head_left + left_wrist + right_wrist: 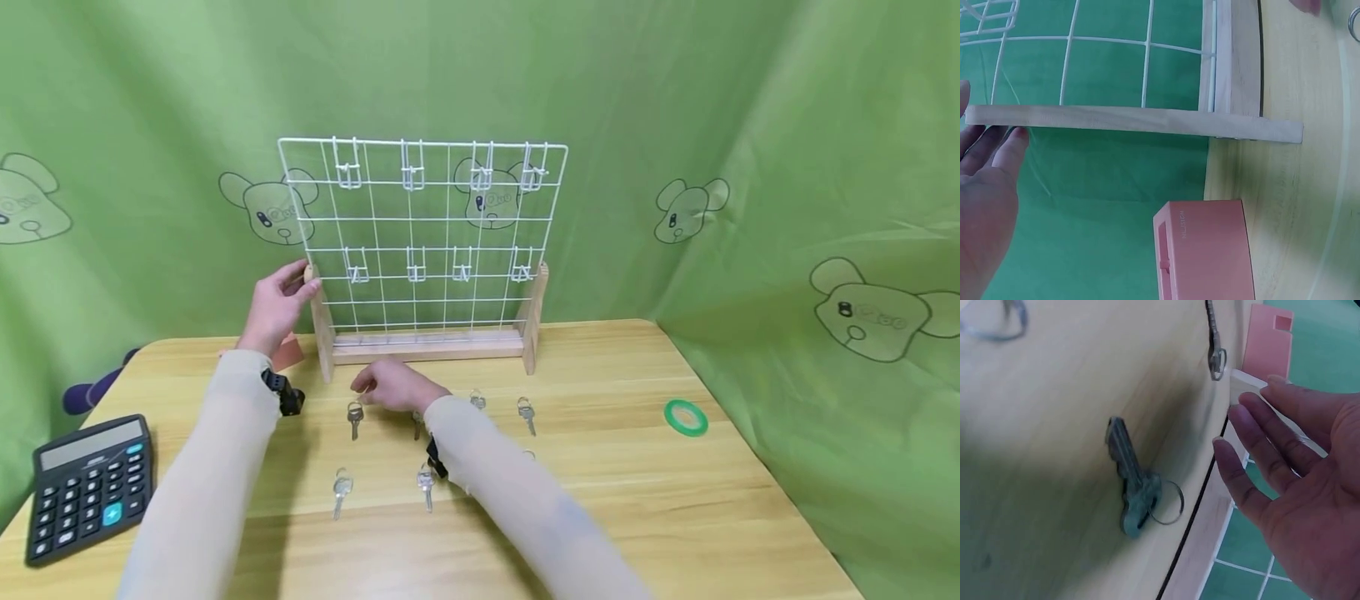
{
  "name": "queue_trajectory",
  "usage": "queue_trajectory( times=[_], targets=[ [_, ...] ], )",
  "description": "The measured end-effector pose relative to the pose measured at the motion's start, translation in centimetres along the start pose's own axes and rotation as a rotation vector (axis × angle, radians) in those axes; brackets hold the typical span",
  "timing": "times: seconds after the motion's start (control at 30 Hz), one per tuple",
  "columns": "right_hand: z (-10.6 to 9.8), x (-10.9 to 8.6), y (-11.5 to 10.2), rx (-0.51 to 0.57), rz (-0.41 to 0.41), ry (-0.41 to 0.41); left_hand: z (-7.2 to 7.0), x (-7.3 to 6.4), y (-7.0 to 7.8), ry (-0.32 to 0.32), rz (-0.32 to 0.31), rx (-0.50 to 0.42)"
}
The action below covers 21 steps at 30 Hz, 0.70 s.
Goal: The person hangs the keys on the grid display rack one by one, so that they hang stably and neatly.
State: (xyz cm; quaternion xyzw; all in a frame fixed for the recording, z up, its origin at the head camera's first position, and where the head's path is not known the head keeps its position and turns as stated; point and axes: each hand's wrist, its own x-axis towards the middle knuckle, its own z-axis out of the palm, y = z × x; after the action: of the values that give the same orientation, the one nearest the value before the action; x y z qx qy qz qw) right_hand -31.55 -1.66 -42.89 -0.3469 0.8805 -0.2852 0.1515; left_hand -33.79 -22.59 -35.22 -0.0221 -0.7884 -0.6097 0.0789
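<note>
On the wooden table stands a white wire grid rack (447,143) with several hooks. My left hand (272,308) holds the top of its left wooden post (322,329), thumb on one side and fingers on the other. Over the table in front of the rack's base, my right hand (397,384) hovers with relaxed fingers and an empty palm. Close below it lies a key with a ring (356,421). Another key (1132,481) shows in the right wrist view, apart from the fingers. Several more ringed keys lie about, some partly hidden by my right arm.
A pink box (1213,250) stands beside the left post. At the table's left is a black calculator (90,487), with a purple object (93,393) behind it. A green tape roll (671,417) lies on the right. Green curtains (615,92) surround the table's back and sides.
</note>
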Motion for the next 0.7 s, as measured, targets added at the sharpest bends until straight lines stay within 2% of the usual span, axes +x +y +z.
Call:
queue_trajectory(
  times=[0.23,0.47,0.7],
  targets=[
    [1.2,1.1,0.2,-0.1,0.03,-0.024,0.2,0.2,-0.2,0.054,-0.003,0.012],
    [1.8,1.9,0.0,-0.25,-0.031,-0.029,0.5,0.2,-0.2,0.068,0.003,-0.006],
    [1.9,2.1,0.0,-0.23,0.034,-0.023,0.4,0.4,-0.3,0.086,0.01,-0.016]
  ],
)
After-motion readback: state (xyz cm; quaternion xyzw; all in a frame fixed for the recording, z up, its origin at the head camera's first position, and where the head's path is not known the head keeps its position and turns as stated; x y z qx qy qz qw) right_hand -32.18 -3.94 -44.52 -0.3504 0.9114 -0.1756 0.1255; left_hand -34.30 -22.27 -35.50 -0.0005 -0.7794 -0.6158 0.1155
